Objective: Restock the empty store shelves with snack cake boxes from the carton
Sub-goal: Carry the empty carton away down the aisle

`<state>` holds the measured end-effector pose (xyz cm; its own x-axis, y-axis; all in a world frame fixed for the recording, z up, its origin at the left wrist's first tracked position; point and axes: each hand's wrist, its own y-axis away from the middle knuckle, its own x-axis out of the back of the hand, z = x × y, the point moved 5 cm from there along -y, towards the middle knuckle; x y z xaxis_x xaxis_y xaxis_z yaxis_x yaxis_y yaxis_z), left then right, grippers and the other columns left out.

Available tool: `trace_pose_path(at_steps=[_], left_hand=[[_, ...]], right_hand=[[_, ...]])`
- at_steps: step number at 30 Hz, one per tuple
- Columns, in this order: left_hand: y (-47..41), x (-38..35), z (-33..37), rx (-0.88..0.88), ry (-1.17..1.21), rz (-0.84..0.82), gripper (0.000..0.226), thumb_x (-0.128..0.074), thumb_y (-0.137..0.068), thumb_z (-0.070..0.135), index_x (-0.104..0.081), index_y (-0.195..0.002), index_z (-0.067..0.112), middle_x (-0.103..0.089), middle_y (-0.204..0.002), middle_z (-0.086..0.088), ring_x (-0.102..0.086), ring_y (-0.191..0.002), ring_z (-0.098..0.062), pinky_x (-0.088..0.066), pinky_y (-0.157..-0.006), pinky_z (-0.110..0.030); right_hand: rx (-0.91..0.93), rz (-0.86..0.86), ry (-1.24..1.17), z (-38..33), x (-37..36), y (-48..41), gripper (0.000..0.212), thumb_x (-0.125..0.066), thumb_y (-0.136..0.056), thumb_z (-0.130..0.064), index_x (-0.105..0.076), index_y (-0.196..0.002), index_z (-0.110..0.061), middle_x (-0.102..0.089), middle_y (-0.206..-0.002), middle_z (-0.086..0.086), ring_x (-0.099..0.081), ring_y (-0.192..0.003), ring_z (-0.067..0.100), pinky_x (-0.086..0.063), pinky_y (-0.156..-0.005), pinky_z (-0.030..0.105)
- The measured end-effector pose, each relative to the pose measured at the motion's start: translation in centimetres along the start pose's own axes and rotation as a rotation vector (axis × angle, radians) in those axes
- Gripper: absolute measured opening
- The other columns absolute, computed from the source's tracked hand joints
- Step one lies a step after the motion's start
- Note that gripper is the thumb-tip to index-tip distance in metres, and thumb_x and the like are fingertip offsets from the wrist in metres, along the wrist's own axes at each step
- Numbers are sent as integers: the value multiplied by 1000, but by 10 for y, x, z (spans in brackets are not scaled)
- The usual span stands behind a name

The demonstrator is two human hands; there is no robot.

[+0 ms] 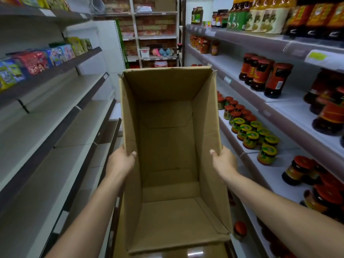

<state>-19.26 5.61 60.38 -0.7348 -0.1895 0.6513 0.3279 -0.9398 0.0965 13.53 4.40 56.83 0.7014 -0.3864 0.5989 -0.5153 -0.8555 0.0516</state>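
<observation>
Gripping one open cardboard carton (167, 146) with two bare hands, out in front at the middle of a shop aisle, open top facing the camera. Clamped on the left wall's rim with the left hand (121, 161), thumb hooked inside, fingers out of sight behind the cardboard. Clamped the same way on the right wall's rim with the right hand (224, 161), thumb inside. Looking straight down into the carton: four plain brown walls, bare cardboard bottom with its flaps folded flat, two frayed far corners.

To the left, at least three bare grey shelves (46, 131), one under another, well apart from the carton. Above them, one row of snack boxes (35, 64) standing side by side on a dark-edged shelf: red, blue, green and yellow fronts, too blurred and crowded for a sure count.

To the right, four dark sauce jars (273, 81) with red lids grouped on a pale shelf. One tier lower, at least seven small yellow-lidded jars (251, 139) in two lines, with several red-lidded ones behind. On the top tier, a row of tall bottles (268, 15), count unclear. Below the carton, a strip of glossy brown floor (195, 254).
</observation>
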Motion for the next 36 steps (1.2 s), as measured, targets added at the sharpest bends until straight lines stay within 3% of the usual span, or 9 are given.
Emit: trace_pose_path(at_steps=[7,12,17,24,28,36], left_hand=[[-112,-26,17,26,-6,7,37,-58,-102,29,-56,-137,15,-69,-112,-10,-68,-100,-29,-58,-91,-51],[-212,-52,44,56,-42,9,34,-57,-102,28,-58,-134,15,-69,-115,-10,-67,-103,-30,-57,-92,-48],[-311,-71,68,98,-75,12,37,-58,-102,30,-57,-136,14,-69,-117,-10,-68,-104,-30,-57,-91,-47],[-416,-80,86,140,-98,21,38,-57,-103,31,-57,-137,13,-68,-121,-12,-66,-109,-31,-56,-94,-45],[-481,-85,93,134,-108,18,39,-56,-103,30,-56,-139,14,-68,-124,-12,-66,-112,-32,-55,-95,-43],[-635,-100,99,93,-95,-15,40,-56,-104,29,-56,-141,14,-68,-126,-12,-65,-115,-31,-53,-95,-41]], right_hand=[[16,-24,6,-35,-61,-100,33,-53,-102,-31,-62,-128,-12,-69,-114,12,-64,-105,33,-54,-89,42],[33,-71,-1,-64,-111,-197,31,-53,-102,-29,-61,-129,-14,-70,-110,9,-65,-97,28,-49,-75,33],[44,-116,19,-100,-157,-294,33,-54,-101,-30,-60,-132,-18,-70,-115,9,-65,-105,33,-55,-90,46],[19,-174,61,-143,-220,-390,38,-54,-101,-34,-60,-131,-11,-70,-113,13,-66,-102,34,-56,-86,44],[-5,-194,48,-168,-258,-435,42,-52,-102,-34,-55,-139,-13,-68,-122,12,-65,-109,33,-55,-90,45],[-26,-170,75,-226,-343,-535,38,-53,-102,-32,-59,-131,-7,-68,-116,14,-66,-105,32,-56,-90,49]])
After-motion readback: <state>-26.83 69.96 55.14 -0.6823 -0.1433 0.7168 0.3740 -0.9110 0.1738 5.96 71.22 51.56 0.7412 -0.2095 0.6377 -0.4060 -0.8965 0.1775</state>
